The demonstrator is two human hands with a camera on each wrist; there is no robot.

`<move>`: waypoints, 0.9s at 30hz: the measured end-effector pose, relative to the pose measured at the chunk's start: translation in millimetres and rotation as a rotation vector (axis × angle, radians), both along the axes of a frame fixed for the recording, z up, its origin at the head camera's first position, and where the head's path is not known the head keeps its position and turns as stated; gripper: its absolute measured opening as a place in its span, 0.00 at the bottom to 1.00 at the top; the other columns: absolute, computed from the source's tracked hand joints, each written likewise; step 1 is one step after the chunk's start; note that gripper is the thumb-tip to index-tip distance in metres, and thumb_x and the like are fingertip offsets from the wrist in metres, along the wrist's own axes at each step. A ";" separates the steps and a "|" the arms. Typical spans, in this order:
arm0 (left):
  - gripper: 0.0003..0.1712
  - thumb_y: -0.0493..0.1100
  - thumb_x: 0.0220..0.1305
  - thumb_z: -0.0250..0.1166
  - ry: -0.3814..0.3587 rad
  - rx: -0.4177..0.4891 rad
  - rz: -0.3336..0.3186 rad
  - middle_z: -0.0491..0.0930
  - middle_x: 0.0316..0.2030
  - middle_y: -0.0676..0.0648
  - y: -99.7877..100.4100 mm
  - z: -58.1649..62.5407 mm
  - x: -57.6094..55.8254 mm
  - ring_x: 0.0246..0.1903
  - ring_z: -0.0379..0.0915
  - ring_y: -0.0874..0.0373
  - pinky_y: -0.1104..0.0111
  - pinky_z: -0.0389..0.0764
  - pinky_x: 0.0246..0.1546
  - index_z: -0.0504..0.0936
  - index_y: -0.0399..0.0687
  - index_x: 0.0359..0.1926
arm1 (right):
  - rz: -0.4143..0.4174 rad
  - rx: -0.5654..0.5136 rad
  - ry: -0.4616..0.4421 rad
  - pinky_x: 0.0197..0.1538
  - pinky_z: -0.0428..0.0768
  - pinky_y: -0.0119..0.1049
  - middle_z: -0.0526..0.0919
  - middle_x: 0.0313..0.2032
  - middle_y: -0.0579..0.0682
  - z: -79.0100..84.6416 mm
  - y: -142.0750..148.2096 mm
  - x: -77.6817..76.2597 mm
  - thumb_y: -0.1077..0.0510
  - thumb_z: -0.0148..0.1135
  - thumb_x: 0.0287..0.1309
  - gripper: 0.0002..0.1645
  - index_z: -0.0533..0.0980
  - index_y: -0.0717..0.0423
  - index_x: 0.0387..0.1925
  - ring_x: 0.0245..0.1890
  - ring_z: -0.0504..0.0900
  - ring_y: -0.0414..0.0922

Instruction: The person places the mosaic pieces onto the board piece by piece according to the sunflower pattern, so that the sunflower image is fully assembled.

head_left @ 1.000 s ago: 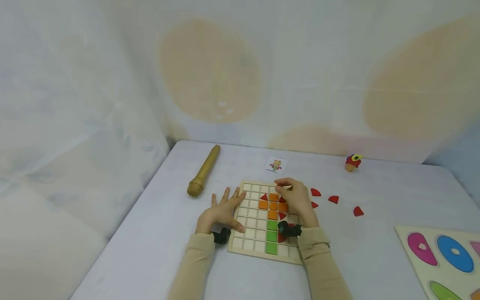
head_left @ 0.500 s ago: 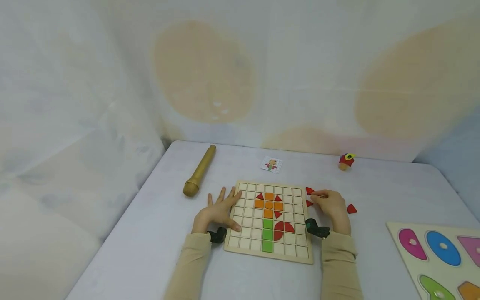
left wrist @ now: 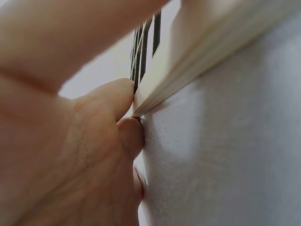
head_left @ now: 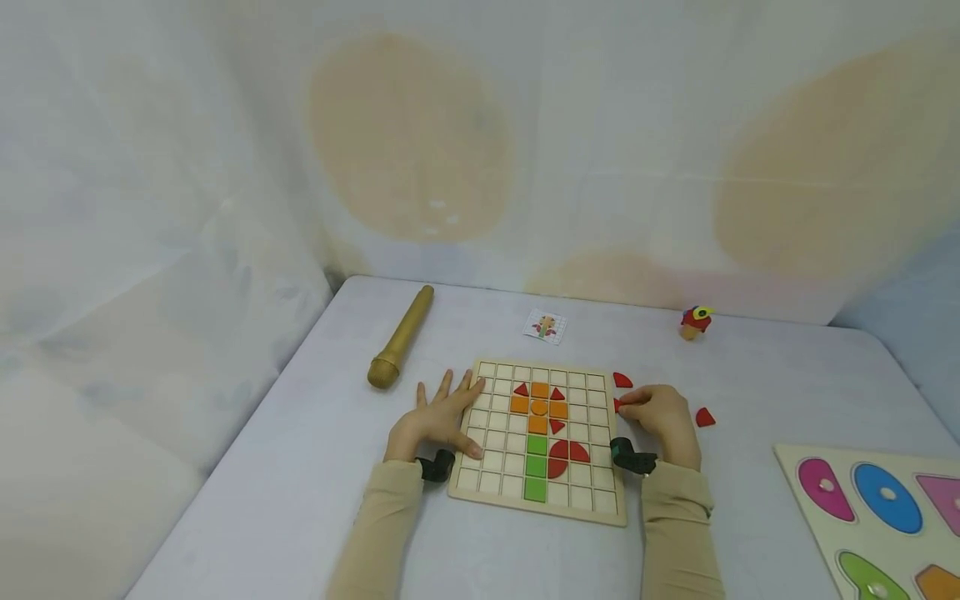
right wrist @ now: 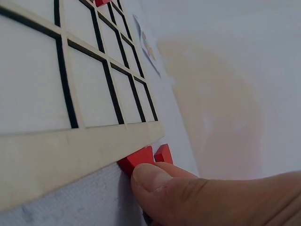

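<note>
A wooden grid board (head_left: 491,460) lies on the table with orange, green and red pieces set in its squares. My left hand (head_left: 433,425) is spread at its left edge, thumb and fingertips over the rim, as the left wrist view also shows. Beyond the right edge, my right hand (head_left: 663,421) pinches a small red triangle (right wrist: 137,159) between thumb and fingers, right beside the board's frame. Part of the triangle is hidden by the thumb. Just behind it lies a red quarter-circle piece (head_left: 622,380). Another red quarter circle (head_left: 705,417) lies right of the hand.
A small picture card (head_left: 545,326) lies behind the board. A gold microphone-shaped object (head_left: 402,337) is at the back left, a toy parrot (head_left: 696,322) at the back right. A shape puzzle board (head_left: 806,457) lies at the front right.
My right hand has moved right from over the board to the loose red pieces, then slightly left onto the triangle. My left hand has stayed at the board's left edge.
</note>
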State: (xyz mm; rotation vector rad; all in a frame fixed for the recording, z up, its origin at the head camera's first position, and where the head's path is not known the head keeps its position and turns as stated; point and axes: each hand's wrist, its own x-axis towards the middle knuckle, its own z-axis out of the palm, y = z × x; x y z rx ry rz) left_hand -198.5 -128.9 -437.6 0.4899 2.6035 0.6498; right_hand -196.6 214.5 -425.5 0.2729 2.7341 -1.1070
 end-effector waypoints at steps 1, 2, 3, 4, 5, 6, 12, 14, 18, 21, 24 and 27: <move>0.69 0.58 0.41 0.78 -0.001 -0.007 -0.001 0.31 0.77 0.43 -0.7 0.0 0.4 0.75 0.16 0.41 0.34 0.16 0.65 0.43 0.53 0.77 | 0.002 0.003 0.000 0.46 0.77 0.46 0.82 0.44 0.65 -0.2 -0.7 -0.6 0.60 0.65 0.58 0.14 0.81 0.67 0.43 0.43 0.77 0.56; 0.69 0.58 0.41 0.78 0.000 -0.006 0.002 0.31 0.77 0.43 -1.4 -0.4 0.7 0.75 0.16 0.40 0.34 0.16 0.65 0.44 0.53 0.77 | 0.004 0.006 -0.001 0.46 0.77 0.46 0.82 0.44 0.65 -0.2 -1.5 -1.1 0.60 0.65 0.58 0.14 0.81 0.66 0.43 0.43 0.77 0.55; 0.69 0.58 0.42 0.78 0.000 -0.010 0.004 0.31 0.77 0.43 -2.1 -0.3 1.1 0.75 0.16 0.41 0.34 0.16 0.65 0.44 0.53 0.77 | 0.004 0.007 -0.002 0.46 0.77 0.45 0.82 0.44 0.64 -0.2 -2.3 -1.4 0.60 0.65 0.58 0.14 0.81 0.66 0.43 0.43 0.77 0.55; 0.69 0.59 0.42 0.78 0.001 -0.015 0.006 0.31 0.77 0.43 -2.6 -0.5 1.2 0.75 0.16 0.41 0.34 0.16 0.65 0.43 0.53 0.77 | 0.005 0.008 -0.003 0.46 0.77 0.45 0.82 0.43 0.64 -0.4 -2.7 -2.0 0.60 0.65 0.57 0.14 0.81 0.66 0.42 0.42 0.76 0.55; 0.69 0.59 0.42 0.78 0.001 -0.020 0.007 0.31 0.77 0.44 -3.1 -0.8 1.2 0.75 0.16 0.41 0.35 0.16 0.65 0.43 0.54 0.77 | 0.009 0.009 -0.001 0.45 0.77 0.45 0.82 0.43 0.64 -0.4 -3.1 -2.3 0.60 0.65 0.57 0.14 0.81 0.66 0.42 0.42 0.76 0.55; 0.69 0.59 0.41 0.78 0.004 -0.022 0.009 0.31 0.77 0.44 -3.4 -0.9 1.4 0.75 0.16 0.41 0.34 0.16 0.65 0.43 0.54 0.77 | 0.011 0.010 0.000 0.46 0.77 0.45 0.82 0.43 0.64 -0.5 -3.2 -2.4 0.60 0.65 0.57 0.14 0.81 0.66 0.42 0.42 0.77 0.55; 0.69 0.59 0.41 0.78 0.004 -0.021 0.003 0.31 0.78 0.46 -0.8 -1.2 -0.3 0.75 0.16 0.42 0.34 0.17 0.65 0.43 0.57 0.77 | 0.039 0.007 -0.011 0.49 0.76 0.48 0.82 0.44 0.64 -2.0 2.4 -2.2 0.59 0.64 0.59 0.17 0.79 0.66 0.47 0.45 0.76 0.56; 0.69 0.58 0.41 0.78 -0.001 -0.007 0.002 0.31 0.78 0.46 1.8 0.8 -2.1 0.75 0.15 0.43 0.34 0.16 0.65 0.44 0.57 0.77 | 0.042 -0.005 -0.017 0.50 0.75 0.49 0.82 0.45 0.65 -1.3 5.3 -1.5 0.59 0.63 0.59 0.18 0.78 0.66 0.49 0.46 0.76 0.57; 0.69 0.58 0.40 0.78 -0.002 -0.016 0.009 0.31 0.78 0.47 4.1 3.8 -3.4 0.76 0.15 0.44 0.35 0.16 0.65 0.43 0.58 0.77 | 0.047 -0.028 -0.023 0.52 0.75 0.50 0.81 0.47 0.66 0.8 7.0 -0.6 0.58 0.63 0.60 0.19 0.78 0.67 0.50 0.47 0.76 0.57; 0.69 0.57 0.40 0.79 -0.005 -0.018 0.014 0.31 0.78 0.47 4.0 4.2 -2.4 0.76 0.16 0.44 0.35 0.16 0.65 0.44 0.58 0.77 | 0.046 -0.045 -0.039 0.51 0.76 0.49 0.80 0.48 0.66 1.5 6.2 0.2 0.58 0.63 0.60 0.19 0.78 0.66 0.50 0.47 0.75 0.57; 0.69 0.57 0.40 0.79 -0.010 -0.010 0.017 0.31 0.78 0.46 3.4 3.5 -0.8 0.75 0.16 0.43 0.35 0.16 0.65 0.44 0.57 0.77 | 0.042 -0.055 -0.052 0.49 0.76 0.47 0.80 0.48 0.66 0.4 5.7 0.6 0.59 0.63 0.61 0.19 0.78 0.66 0.50 0.47 0.75 0.56; 0.70 0.57 0.40 0.79 -0.010 -0.007 0.022 0.31 0.78 0.46 2.5 2.4 0.8 0.75 0.15 0.43 0.34 0.16 0.65 0.44 0.57 0.77 | 0.044 -0.051 -0.046 0.49 0.76 0.46 0.80 0.49 0.66 -1.7 5.3 0.1 0.58 0.63 0.61 0.19 0.78 0.65 0.50 0.47 0.75 0.56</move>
